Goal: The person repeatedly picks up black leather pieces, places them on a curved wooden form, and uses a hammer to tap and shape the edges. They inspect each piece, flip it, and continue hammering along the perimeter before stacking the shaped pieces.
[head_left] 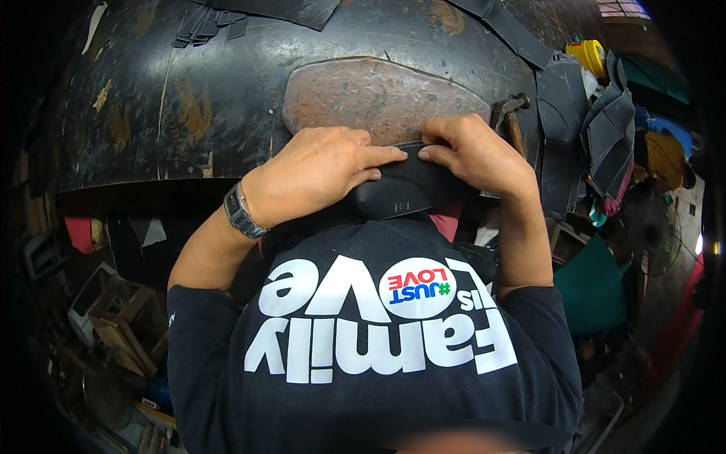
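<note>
A black leather-like piece (404, 181) hangs over the near edge of the bench, with its upper edge on a worn brown slab (382, 98). My left hand (321, 163), a watch on its wrist, is closed on the piece's upper edge, index finger stretched along it and thumb lower down. Beside it, my right hand (469, 150) pinches the same edge between thumb and bent index finger. Their fingertips almost meet at the middle. The part of the piece under my left palm is hidden. Just right of the slab lies a hammer (499, 113) with a dark metal head.
The dark bench top (227, 91) curves across the front. Flat black cut pieces (208, 26) lie at its far left, and larger black sheets (563, 121) hang at the right. Beyond them stands a yellow tub (586, 57). A wooden stool (125, 318) is low on the left.
</note>
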Action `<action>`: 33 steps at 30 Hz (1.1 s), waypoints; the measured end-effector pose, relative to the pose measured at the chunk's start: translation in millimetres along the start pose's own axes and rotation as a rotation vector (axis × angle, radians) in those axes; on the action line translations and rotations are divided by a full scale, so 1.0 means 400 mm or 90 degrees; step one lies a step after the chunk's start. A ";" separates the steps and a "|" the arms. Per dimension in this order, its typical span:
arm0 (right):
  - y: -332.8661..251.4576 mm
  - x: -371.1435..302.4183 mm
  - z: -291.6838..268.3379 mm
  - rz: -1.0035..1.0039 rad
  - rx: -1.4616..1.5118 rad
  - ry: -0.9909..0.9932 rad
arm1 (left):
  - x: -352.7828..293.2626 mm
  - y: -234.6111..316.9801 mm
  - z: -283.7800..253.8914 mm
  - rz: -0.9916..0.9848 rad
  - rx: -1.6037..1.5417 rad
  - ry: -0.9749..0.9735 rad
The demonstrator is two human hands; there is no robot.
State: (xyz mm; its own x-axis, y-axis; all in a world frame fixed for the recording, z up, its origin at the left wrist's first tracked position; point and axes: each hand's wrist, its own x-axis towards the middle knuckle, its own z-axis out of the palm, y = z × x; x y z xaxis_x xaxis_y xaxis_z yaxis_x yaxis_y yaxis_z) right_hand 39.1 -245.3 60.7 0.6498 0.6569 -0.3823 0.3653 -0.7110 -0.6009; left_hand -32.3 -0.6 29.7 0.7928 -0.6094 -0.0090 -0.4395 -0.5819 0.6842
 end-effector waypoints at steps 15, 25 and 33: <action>-0.013 -0.058 0.035 -0.003 -0.081 0.165 | -0.016 0.037 0.019 0.012 0.168 0.042; 0.025 -0.100 0.012 -0.006 0.098 0.129 | -0.020 0.038 0.024 -0.003 0.168 0.049; 0.038 -0.148 0.028 0.023 0.402 0.228 | -0.022 0.029 0.031 0.007 0.153 0.076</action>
State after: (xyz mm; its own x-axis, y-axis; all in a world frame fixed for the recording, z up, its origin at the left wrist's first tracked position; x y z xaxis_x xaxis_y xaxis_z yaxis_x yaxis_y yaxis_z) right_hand -1.1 -292.2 66.2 0.8717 0.4372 -0.2213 -0.0447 -0.3788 -0.9244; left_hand -49.7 -8.6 28.7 0.8254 -0.5568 0.0935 -0.5249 -0.6957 0.4904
